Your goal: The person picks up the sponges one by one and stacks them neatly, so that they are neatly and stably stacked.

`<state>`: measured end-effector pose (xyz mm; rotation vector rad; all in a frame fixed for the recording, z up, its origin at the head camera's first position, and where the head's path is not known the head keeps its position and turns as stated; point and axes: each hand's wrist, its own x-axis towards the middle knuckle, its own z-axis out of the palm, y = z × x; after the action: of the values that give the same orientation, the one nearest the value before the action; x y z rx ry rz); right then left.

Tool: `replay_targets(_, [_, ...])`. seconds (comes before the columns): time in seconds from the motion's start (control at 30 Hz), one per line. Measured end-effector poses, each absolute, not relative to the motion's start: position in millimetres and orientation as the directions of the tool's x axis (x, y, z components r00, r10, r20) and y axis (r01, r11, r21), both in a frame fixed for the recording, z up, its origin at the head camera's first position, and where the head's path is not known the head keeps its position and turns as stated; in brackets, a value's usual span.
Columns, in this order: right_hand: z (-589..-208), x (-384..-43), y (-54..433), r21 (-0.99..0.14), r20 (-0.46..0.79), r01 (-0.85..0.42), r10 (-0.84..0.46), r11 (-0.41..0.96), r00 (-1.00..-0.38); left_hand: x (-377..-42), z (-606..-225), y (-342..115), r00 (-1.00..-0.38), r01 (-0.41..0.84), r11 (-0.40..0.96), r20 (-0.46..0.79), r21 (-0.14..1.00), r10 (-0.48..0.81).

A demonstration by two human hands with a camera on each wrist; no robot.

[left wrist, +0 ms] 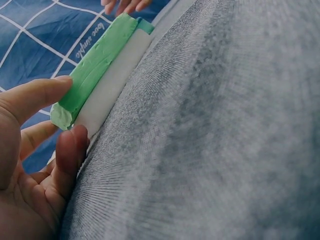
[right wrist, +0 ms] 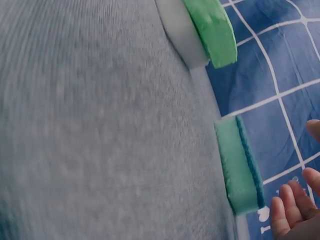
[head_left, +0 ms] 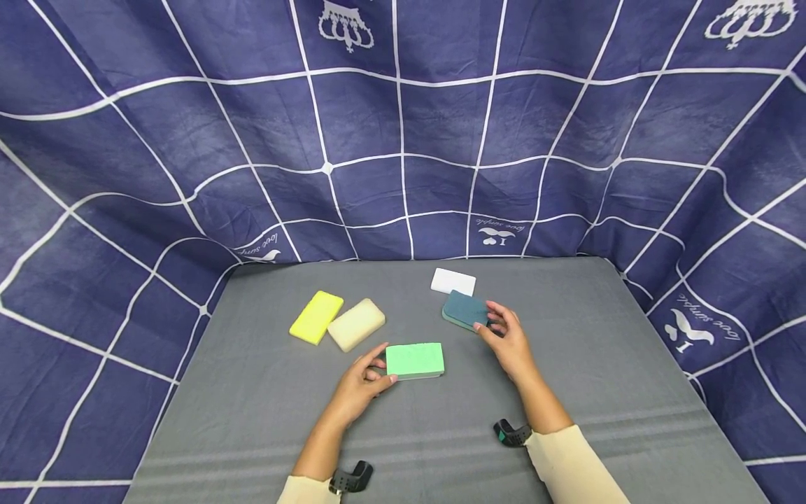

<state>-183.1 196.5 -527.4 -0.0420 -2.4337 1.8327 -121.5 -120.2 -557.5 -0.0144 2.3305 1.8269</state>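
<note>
The light green sponge (head_left: 415,359) lies flat on top of a white block (left wrist: 111,82) near the middle of the table. At its left end is my left hand (head_left: 359,392); the thumb touches the near face and the other fingers curl about the end. A dark teal scouring sponge (head_left: 464,310) with a paler green underside lies to the right and farther back. My right hand (head_left: 511,346) is at its right end, fingers spread loosely. In the right wrist view a small gap shows between these fingers and the scouring sponge.
A yellow sponge (head_left: 317,317) and a cream sponge (head_left: 356,325) lie side by side at the back left. Behind the scouring sponge is a white block (head_left: 453,281), partly covered by it. Grey cloth (head_left: 264,413) covers the table; a blue checked curtain (head_left: 434,189) hangs behind it.
</note>
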Motion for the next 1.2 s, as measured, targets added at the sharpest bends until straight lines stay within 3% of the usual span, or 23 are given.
replay_targets(0.33, [-536.2, -192.1, 203.7, -0.933, 0.056, -0.017, 0.098, 0.359, -0.994, -120.4, -558.4, -119.2, -0.99, -0.067, 0.242, -0.095, 0.968, 0.104])
replay_targets(0.7, [-534.1, -196.5, 205.0, -0.96, -0.072, 0.094, 0.092, 0.262, -0.993, -120.2, -557.8, -119.9, -0.986, -0.106, 0.249, -0.135, 0.963, 0.102])
replay_targets(1.2, [-547.2, -204.7, 209.5, -0.934, -0.1, 0.118, 0.071, 0.336, -0.992, -119.5, -558.1, -120.3, -0.987, -0.078, 0.245, -0.11, 0.966, 0.12])
